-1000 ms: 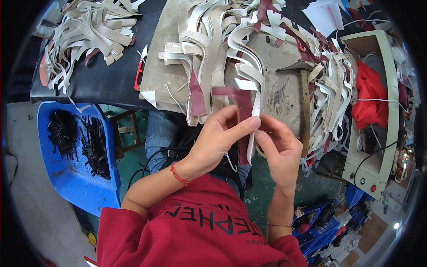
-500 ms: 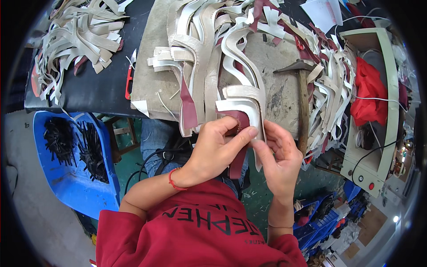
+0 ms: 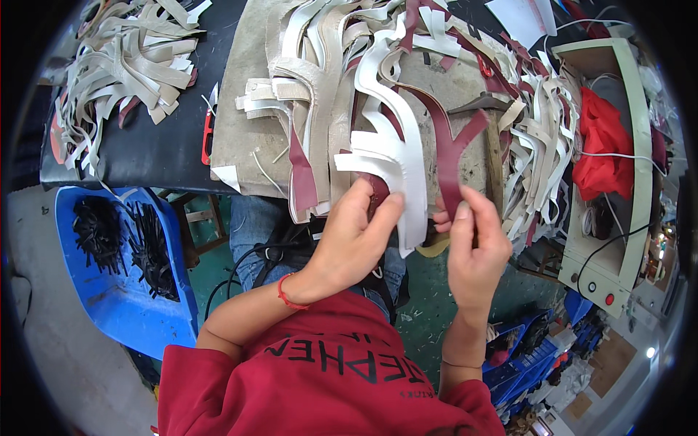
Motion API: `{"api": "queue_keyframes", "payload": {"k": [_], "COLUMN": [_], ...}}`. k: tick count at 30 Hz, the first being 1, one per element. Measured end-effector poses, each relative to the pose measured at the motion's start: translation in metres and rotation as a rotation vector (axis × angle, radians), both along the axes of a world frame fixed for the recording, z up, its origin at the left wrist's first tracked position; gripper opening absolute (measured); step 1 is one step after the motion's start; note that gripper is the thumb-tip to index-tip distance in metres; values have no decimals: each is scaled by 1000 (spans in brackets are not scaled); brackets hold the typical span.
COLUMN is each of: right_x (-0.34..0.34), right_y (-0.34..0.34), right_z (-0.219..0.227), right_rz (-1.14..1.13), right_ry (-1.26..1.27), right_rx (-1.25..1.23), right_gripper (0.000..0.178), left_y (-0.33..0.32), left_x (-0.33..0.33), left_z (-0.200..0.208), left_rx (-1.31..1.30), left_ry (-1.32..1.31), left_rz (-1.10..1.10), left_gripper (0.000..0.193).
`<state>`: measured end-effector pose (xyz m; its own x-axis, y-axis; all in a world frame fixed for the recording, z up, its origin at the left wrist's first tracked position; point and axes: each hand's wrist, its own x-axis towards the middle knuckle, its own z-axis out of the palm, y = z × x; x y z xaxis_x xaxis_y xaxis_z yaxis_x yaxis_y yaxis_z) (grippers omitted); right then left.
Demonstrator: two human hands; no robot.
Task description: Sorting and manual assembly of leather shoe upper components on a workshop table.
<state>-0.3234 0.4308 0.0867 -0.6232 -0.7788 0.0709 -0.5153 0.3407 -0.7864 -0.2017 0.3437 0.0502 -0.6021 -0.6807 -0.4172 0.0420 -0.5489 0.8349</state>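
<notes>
item: your left hand, thumb and forefinger closed on the left edge of white strips, maroon material showing between the digits.

item: your right hand, thumb and fingers pinching the near end of a maroon strip, its forked part standing up, apart from the white strips to its left.

location: both strips at the near edge of a worn beige board, more beige and white strips lying to the left.

also listed: hammer, right of the maroon strip; red-handled cutter, left of the board; blue bin, near left, holding black bundles.
</notes>
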Motion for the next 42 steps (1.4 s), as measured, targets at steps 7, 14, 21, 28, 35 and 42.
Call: {"api": "queue_keyframes", "payload": {"k": [7,14,21,28,35,42], "right_x": [8,8,-3,-5,6,16], "right_y": [-1,-4,-5,-2,-5,4], "right_z": [-2,4,-13,-2,3,4], "right_rz": [159,82,-94,30,125,305], "right_ry": [318,56,-18,-162,456,615], "right_rx": [-74,-5,-73,12,0,38], "right_gripper": [21,16,12,13,41,39], "left_y": [-7,-9,1,-3,-1,1], "left_x": [-1,0,-9,-9,-8,-8], "left_z": [9,9,-1,-4,-8,-4], "left_rx": [66,-45,156,227,285,241], "left_ry": [32,-46,215,267,345,293], "left_rz": [-159,-238,-2,-82,-2,-11], "left_gripper": [21,20,20,26,25,26]}}
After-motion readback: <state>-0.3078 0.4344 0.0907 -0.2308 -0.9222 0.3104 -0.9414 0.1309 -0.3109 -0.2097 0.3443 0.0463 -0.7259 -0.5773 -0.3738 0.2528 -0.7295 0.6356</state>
